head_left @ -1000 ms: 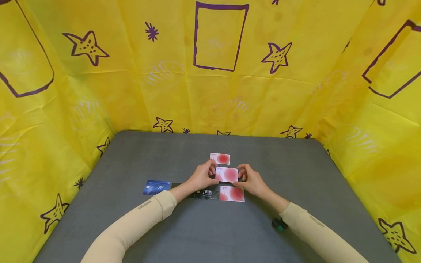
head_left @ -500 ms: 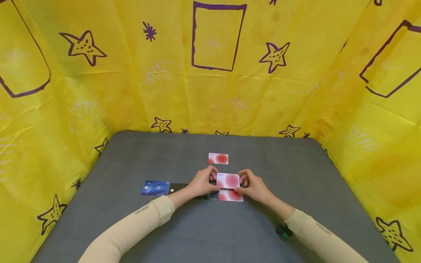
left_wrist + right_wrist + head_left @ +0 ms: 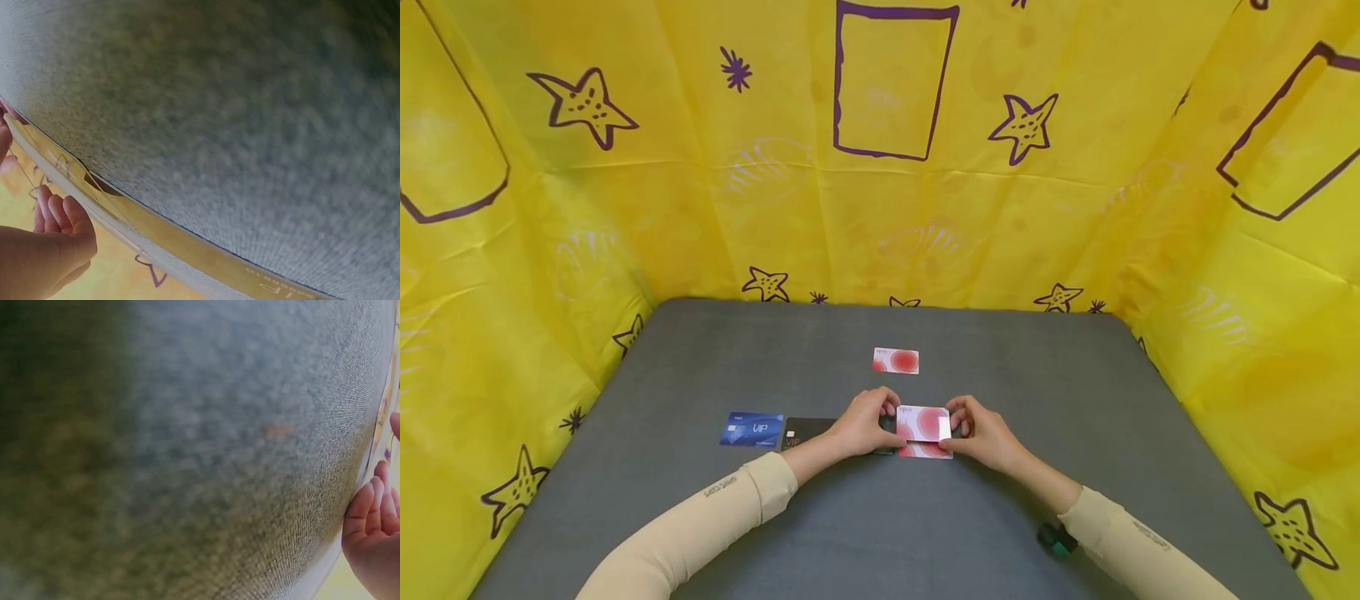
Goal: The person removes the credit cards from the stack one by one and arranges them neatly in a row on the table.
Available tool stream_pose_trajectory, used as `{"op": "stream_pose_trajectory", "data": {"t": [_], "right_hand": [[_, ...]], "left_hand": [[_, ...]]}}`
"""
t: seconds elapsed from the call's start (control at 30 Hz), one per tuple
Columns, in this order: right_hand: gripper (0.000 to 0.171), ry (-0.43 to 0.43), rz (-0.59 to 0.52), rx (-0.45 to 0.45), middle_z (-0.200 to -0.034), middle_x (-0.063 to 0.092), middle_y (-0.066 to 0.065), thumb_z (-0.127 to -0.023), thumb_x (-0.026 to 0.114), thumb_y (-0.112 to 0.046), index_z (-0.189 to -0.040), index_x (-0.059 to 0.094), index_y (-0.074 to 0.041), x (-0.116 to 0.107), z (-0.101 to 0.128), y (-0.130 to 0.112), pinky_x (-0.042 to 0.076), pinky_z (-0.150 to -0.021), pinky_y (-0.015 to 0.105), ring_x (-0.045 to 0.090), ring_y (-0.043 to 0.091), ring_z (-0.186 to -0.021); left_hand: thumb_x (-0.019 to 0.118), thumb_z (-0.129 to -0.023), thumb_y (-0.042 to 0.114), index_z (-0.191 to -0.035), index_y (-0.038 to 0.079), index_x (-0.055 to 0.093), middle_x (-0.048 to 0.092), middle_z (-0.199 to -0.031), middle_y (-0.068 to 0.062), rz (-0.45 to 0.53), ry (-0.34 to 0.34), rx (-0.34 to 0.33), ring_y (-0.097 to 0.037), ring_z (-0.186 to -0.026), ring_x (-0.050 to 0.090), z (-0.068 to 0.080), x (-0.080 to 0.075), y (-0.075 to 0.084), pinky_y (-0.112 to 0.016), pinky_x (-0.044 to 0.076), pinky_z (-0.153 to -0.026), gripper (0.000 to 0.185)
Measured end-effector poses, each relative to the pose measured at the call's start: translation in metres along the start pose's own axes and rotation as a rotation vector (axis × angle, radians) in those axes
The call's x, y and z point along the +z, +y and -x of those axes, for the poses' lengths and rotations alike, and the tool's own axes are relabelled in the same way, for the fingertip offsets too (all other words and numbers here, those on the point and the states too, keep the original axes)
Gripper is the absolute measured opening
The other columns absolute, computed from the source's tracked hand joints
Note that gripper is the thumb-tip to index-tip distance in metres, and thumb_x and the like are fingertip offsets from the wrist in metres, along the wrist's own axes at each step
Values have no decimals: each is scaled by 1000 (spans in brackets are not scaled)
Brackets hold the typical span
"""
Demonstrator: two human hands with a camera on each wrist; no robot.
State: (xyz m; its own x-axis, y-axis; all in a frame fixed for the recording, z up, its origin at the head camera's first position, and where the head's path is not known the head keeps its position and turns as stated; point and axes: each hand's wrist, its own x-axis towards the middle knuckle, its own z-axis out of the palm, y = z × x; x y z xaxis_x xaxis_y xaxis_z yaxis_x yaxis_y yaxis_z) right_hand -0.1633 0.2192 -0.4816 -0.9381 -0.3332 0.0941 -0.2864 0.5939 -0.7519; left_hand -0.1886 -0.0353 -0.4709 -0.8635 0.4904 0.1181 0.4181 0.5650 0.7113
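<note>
Furthest left on the grey table (image 3: 700,517) lay a blue VIP card (image 3: 752,429), flat and face up, with bare cloth between it and the table's left edge; just beside it, edge to edge or nearly so, lay a black card (image 3: 805,432) whose right end ran under the left hand (image 3: 863,423); the two read as a row laid out by kind, though that was a judgement only. The left hand pinched the left short edge of a pink-and-white card (image 3: 923,422), fingers curled round it; the right hand (image 3: 981,433) pinched the opposite short edge in the same way; held so by both ends, the card stayed level and square, apparently to line it up over a second pink card (image 3: 925,451), of which only a strip showed below it. Whether the held card touched the one beneath, the head view did not settle. A third pink card (image 3: 896,361) lay apart, further toward the back of the table, alone. To the right of the right hand the table ran bare to its right edge, giving that hand free room to draw away sideways; the left hand had less, with the black card under it. Yellow sheeting (image 3: 625,208) with purple stars walled the table on three sides; the near side stood open. The wrist views showed mostly blurred grey cloth and fingertips.
</note>
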Motion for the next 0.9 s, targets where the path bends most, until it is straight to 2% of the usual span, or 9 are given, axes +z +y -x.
{"op": "stream_pose_trajectory", "data": {"t": [0.4,0.67,0.9], "right_hand": [[53,1,11,-34,-86,61,-1,-73,87,-25,-114,56,-11,-6,10,1,41,-63,22,52,13,-71],[52,14,30,-28,-85,62,-2,-73,87,-25,-113,58,-12,-8,16,6,41,-64,22,51,8,-70],[50,18,30,-15,-86,63,-2,-74,87,-23,-113,58,-10,-15,22,9,41,-64,22,53,11,-71]], "left_hand": [[92,-63,22,-101,5,60,60,-90,-3,-16,5,21,-17,-85,46,4,5,9,-30,39,-76,52],[92,-63,25,-99,6,61,59,-88,-4,-60,-5,32,-20,-89,46,3,8,17,-30,40,-76,51],[91,-63,28,-99,9,62,59,-88,-1,-110,-28,-3,-18,-90,47,-2,12,26,-28,41,-73,49]]}}
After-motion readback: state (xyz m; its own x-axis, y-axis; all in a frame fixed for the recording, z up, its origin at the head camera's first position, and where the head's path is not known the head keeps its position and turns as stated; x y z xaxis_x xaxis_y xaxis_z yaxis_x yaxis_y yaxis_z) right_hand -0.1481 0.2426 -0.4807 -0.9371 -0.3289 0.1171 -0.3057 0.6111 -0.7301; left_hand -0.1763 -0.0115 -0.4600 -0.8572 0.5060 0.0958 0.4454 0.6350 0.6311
